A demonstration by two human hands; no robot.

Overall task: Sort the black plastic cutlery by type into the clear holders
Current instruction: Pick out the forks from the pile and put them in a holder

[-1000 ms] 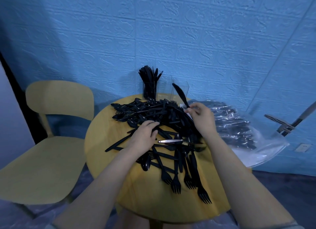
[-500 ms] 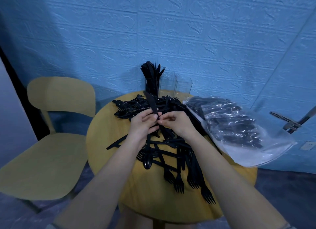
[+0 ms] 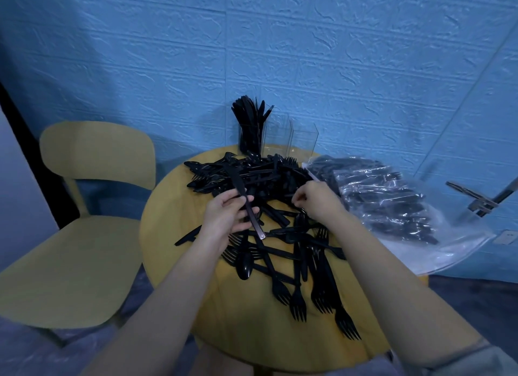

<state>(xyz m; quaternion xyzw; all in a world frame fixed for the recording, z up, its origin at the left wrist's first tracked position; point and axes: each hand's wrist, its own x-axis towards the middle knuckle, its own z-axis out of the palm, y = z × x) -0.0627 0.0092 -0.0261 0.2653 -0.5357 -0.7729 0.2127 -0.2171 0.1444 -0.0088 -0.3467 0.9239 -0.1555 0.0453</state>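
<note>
Since the earlier frame, both hands have separated: the left hand (image 3: 228, 217) now carries the knife (image 3: 246, 200) alone, and the right hand (image 3: 315, 200) has moved away from it to the right side of the cutlery pile (image 3: 266, 196).

Left hand: fingers and thumb are curled round the knife at mid-handle. The knife is raised above the pile, tilted, with its blade end pointing away from the person toward the clear holders (image 3: 280, 136) and its handle end pointing back toward the person.

Right hand: fingers (image 3: 298, 199) are bent and reach down into the pile on its right side. Whether they pinch a piece cannot be told, as the fingertips are lost among the black cutlery.

Cutlery pile: a loose heap of black forks, knives and spoons lies on the round yellow bench (image 3: 252, 333). Several forks (image 3: 322, 300) fan out from the near side of the pile, tines toward the person.

Clear holders: these stand at the far edge of the bench, behind the pile. The leftmost compartment is packed with upright black pieces (image 3: 249, 120); the compartments to its right look clear.

Plastic bag (image 3: 392, 204): it lies to the right of the pile, overhanging the bench edge, with more black cutlery inside.

Yellow chair (image 3: 81, 207): it stands to the left of the bench.
</note>
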